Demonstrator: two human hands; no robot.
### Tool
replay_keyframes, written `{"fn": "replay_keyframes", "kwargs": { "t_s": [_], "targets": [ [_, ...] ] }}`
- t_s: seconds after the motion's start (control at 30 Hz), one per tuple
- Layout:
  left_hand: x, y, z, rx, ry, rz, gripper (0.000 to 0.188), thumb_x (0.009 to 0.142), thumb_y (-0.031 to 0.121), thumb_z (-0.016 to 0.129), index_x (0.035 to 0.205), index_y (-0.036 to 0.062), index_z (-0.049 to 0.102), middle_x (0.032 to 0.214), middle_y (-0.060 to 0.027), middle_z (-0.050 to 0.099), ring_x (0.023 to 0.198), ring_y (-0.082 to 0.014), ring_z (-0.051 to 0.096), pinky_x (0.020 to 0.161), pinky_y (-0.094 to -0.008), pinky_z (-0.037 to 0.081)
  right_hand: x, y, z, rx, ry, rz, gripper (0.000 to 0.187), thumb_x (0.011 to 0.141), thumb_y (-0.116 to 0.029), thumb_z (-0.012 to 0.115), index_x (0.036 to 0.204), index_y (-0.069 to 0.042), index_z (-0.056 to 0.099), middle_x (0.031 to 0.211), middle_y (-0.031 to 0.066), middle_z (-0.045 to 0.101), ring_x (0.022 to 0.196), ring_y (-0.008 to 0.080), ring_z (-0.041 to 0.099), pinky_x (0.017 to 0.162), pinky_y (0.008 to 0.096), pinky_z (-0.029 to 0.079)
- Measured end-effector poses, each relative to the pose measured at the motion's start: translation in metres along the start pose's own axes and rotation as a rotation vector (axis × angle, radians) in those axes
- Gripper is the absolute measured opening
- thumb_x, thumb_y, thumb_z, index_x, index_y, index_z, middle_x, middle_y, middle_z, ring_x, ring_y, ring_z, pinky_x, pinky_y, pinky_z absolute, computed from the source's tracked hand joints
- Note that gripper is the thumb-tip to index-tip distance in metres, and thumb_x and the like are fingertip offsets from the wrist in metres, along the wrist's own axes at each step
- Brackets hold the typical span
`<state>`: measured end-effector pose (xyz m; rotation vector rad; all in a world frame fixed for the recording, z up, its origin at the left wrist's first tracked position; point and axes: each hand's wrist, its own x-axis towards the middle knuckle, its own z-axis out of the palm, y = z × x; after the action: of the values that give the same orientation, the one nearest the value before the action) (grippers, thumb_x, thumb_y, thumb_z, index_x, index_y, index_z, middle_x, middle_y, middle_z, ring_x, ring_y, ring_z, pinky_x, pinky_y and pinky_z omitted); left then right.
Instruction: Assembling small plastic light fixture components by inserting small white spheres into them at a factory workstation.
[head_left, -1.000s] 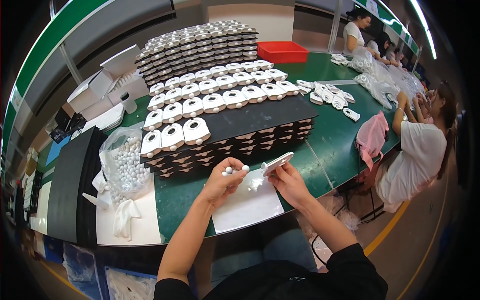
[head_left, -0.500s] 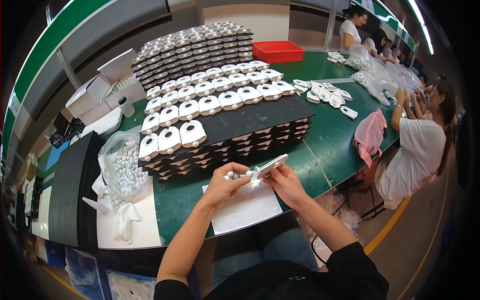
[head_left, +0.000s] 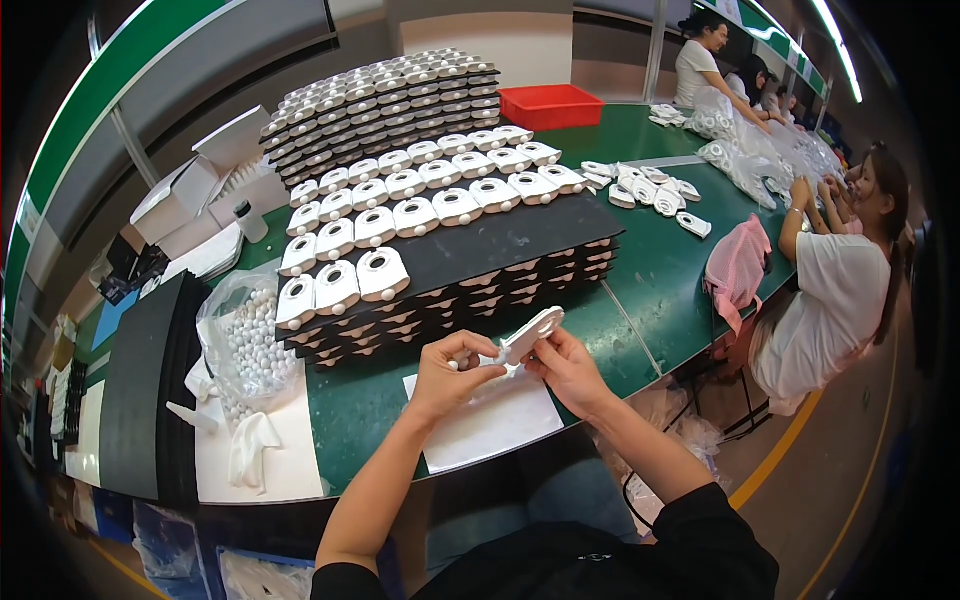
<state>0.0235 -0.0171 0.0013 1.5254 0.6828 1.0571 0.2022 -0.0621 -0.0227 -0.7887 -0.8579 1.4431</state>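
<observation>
From my remote seat: right hand (head_left: 568, 372) has thumb and fingers pinched on a flat white part (head_left: 532, 334), held tilted above a white sheet (head_left: 490, 430) at the near edge of the green table (head_left: 645, 315). Left hand (head_left: 445, 385) is curled, narrow, around a few white balls (head_left: 459, 364), mostly hidden by the fingers; thumb and index are at the part's lower left end, exact contact I can't tell. Beyond the hands, I get rows of white parts (head_left: 414, 214) on a stacked black board (head_left: 480, 232). Left: clear bag (head_left: 212, 318) of balls. Right: loose white pieces (head_left: 655, 188), pink cloth (head_left: 738, 262), seated co-worker (head_left: 845, 290).
</observation>
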Motion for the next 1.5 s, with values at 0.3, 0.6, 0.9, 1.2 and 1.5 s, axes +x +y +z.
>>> {"fn": "replay_keyframes", "kwargs": {
  "t_s": [0.3,0.6,0.9,1.2,1.5],
  "targets": [
    [-0.001,-0.010,-0.005,0.154,0.065,0.196,0.023,0.054,0.006,0.081,0.063,0.0050,0.060,0.068,0.0024,0.054,0.053,-0.0021,0.037,0.046,-0.0177,0.027,0.003,-0.013,0.009,-0.263,-0.036,-0.069,0.016,0.089,-0.014,0.050,0.101,-0.004,0.052,0.077,-0.0036,0.052,0.066,0.0031,0.046,0.059,0.0170,0.037],
    [0.005,-0.005,-0.015,-0.093,0.226,-0.037,0.030,0.063,0.004,0.077,0.060,0.0071,0.047,0.058,0.0036,0.049,0.050,-0.0014,0.039,0.042,-0.0189,0.030,0.051,-0.077,0.067,-0.673,-0.173,-0.374,0.024,0.084,-0.006,0.054,0.106,0.001,0.047,0.075,0.0003,0.054,0.060,0.0038,0.044,0.052,0.0189,0.035],
    [0.004,0.007,-0.018,-0.424,0.191,-0.490,0.038,0.088,0.045,0.046,0.077,0.0086,0.049,0.065,0.0001,0.045,0.054,-0.0063,0.039,0.038,-0.0161,0.022,0.143,-0.079,0.081,-0.832,-0.150,-0.085,0.029,0.075,-0.015,0.061,0.094,0.007,0.058,0.068,0.0079,0.061,0.058,0.0109,0.054,0.052,0.0251,0.042],
    [0.004,0.005,-0.029,-0.829,0.135,-0.531,0.019,0.087,0.023,0.047,0.087,0.0053,0.051,0.072,-0.0034,0.048,0.055,-0.0099,0.041,0.032,-0.0153,0.024,0.131,-0.103,0.047,-1.125,0.065,-0.561,0.027,0.078,-0.018,0.060,0.098,0.000,0.060,0.088,0.0095,0.063,0.069,0.0158,0.057,0.064,0.0286,0.047],
    [0.008,0.002,-0.026,-0.850,0.105,-0.492,0.013,0.085,0.014,0.045,0.093,0.0052,0.048,0.074,-0.0053,0.046,0.054,-0.0108,0.040,0.032,-0.0156,0.025,0.140,-0.157,-0.178,-1.503,0.960,-0.721,0.066,0.081,-0.041,0.053,0.134,-0.010,0.029,0.133,0.0190,0.032,0.123,0.0325,0.029,0.100,0.0441,0.022]
  ]
}}
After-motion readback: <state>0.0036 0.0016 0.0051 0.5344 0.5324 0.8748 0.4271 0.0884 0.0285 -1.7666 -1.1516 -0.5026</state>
